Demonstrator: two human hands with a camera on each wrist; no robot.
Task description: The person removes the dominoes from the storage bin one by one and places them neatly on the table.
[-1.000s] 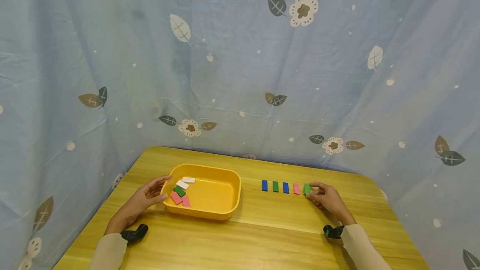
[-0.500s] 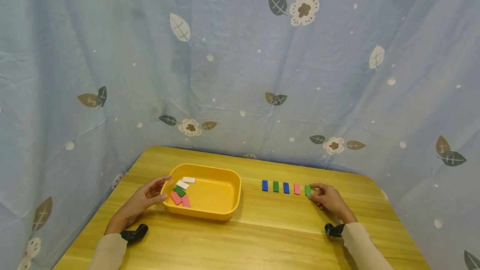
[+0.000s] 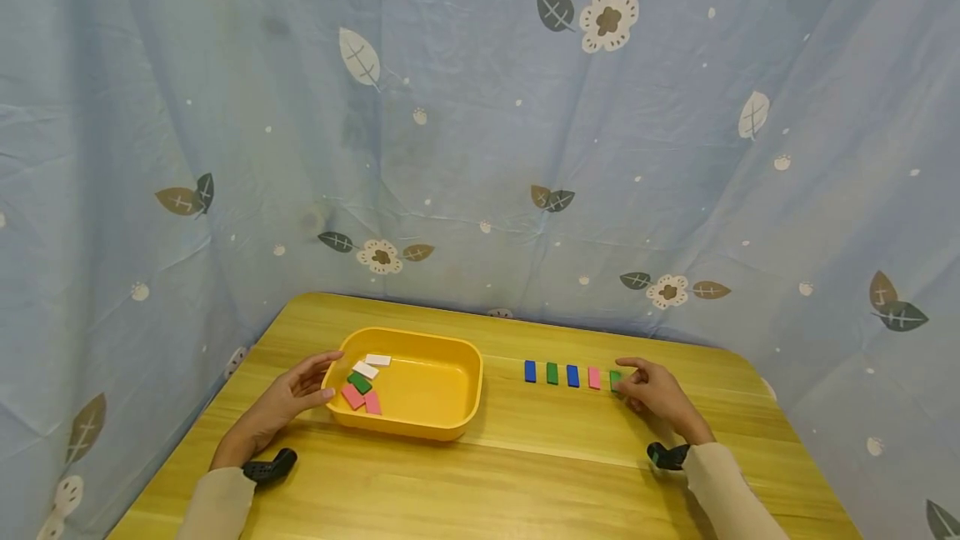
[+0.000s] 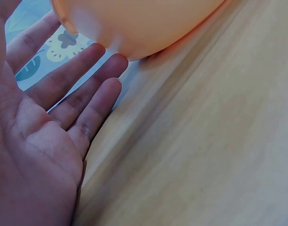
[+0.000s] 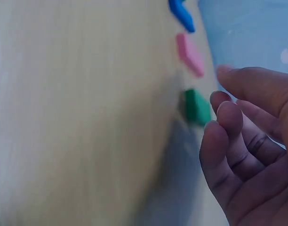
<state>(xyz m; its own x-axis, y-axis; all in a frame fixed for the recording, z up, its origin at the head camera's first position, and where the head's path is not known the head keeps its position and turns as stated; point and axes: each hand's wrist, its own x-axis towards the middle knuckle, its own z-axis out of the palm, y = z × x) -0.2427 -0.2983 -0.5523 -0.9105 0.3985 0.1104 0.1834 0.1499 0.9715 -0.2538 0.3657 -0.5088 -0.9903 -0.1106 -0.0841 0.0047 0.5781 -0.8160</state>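
Note:
A row of small flat rectangular blocks lies on the table: a blue block (image 3: 530,371), a green block (image 3: 552,373), another blue block (image 3: 573,376), a pink block (image 3: 594,378) and, at the right end, a green block (image 3: 615,380). Just right of that last block my right hand (image 3: 654,390) hovers with its thumb and fingers apart; in the right wrist view the end green block (image 5: 196,107) stands free of the fingertips. My left hand (image 3: 288,398) rests its fingertips against the left end of a yellow bin (image 3: 468,386), fingers loosely extended.
Inside the bin, at its left side, lie two white blocks (image 3: 366,370), a green block (image 3: 360,382) and two pink blocks (image 3: 352,396). The wooden table (image 3: 480,490) ends at a patterned blue curtain (image 3: 465,148) behind.
My right hand has let go of the end green block and lifted slightly from it. Earlier it shifted that block a little to the right. The left hand and bin have stayed put.

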